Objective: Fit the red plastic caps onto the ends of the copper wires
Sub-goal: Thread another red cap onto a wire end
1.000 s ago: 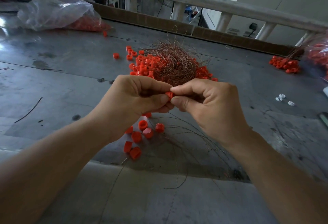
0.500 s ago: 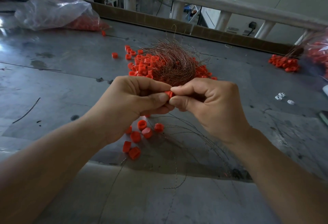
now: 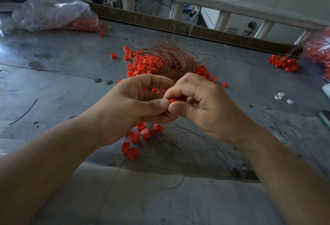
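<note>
Pinched between the thumb and forefinger of the right hand (image 3: 205,107), a single red cap (image 3: 172,100) sat at the spot where both hands met, raised above the metal table (image 3: 53,85). From the other side the left hand (image 3: 128,107) closed on the same cap, its thumb tip pressed against the cap's edge and its fingers curled beneath. Whether a wire end sat inside the cap could not be told, as the fingers hid it.

Just behind the hands lay a tangled nest of copper wires (image 3: 169,60) on top of a heap of red caps (image 3: 141,64). Under the left wrist a few loose caps (image 3: 141,135) lay on the table, beside several thin wire strands (image 3: 192,135) curving toward the near edge. A clear plastic bag (image 3: 53,14) holding more caps rested at the far left. A smaller cap pile (image 3: 284,63) lay at the far right, near three small white pieces (image 3: 282,98).
</note>
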`<state>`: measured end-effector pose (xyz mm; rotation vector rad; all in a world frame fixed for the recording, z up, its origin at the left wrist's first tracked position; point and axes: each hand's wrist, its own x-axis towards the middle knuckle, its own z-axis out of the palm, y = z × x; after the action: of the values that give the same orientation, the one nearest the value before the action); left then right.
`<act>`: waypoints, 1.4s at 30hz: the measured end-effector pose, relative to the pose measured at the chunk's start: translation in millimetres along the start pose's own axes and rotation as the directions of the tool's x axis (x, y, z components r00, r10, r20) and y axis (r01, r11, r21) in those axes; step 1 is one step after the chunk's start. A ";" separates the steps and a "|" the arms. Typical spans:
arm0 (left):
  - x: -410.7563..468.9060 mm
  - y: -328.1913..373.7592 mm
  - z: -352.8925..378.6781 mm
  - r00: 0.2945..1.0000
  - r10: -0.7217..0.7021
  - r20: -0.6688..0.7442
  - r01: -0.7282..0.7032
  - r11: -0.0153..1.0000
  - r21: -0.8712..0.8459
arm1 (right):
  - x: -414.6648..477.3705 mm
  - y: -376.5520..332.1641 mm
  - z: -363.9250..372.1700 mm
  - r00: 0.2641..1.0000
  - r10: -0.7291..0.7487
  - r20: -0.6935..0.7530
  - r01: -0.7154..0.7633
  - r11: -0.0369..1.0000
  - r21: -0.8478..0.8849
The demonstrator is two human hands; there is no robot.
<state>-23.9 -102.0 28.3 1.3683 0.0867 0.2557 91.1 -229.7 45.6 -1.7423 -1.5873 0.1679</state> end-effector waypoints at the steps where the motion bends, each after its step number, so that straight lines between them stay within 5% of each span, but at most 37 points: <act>1: -0.3 0.4 1.4 1.000 0.010 -0.001 -0.010 1.000 -0.003 | -0.2 -0.5 0.4 1.000 -0.009 -0.008 0.009 1.000 -0.017; 9: -4.1 1.4 14.2 0.979 0.203 -0.035 -0.190 0.956 0.224 | -1.1 -2.6 6.5 0.999 -0.046 -0.025 0.042 0.987 -0.154; 18: -7.6 -1.4 16.3 0.972 0.232 -0.037 -0.223 0.960 0.170 | -2.6 -5.7 11.3 0.997 -0.036 -0.074 0.025 0.990 -0.141; 28: -2.3 1.1 10.4 0.992 0.097 -0.078 -0.092 0.994 0.061 | -2.8 -3.7 7.4 0.993 0.001 -0.116 -0.005 0.999 -0.036; 35: 1.2 5.7 2.3 0.982 0.103 -0.158 -0.112 0.993 -0.047 | -3.0 -4.0 -2.1 0.987 0.132 -0.089 -0.121 0.985 0.121; 42: 1.6 7.3 -1.2 0.986 0.102 -0.134 -0.123 0.980 -0.158 | -3.4 -2.1 -7.1 0.981 0.166 -0.101 -0.161 0.985 0.055</act>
<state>-23.5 -99.1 35.3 1.1923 0.0910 0.4350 92.7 -236.0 50.5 -1.8152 -1.3551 0.1879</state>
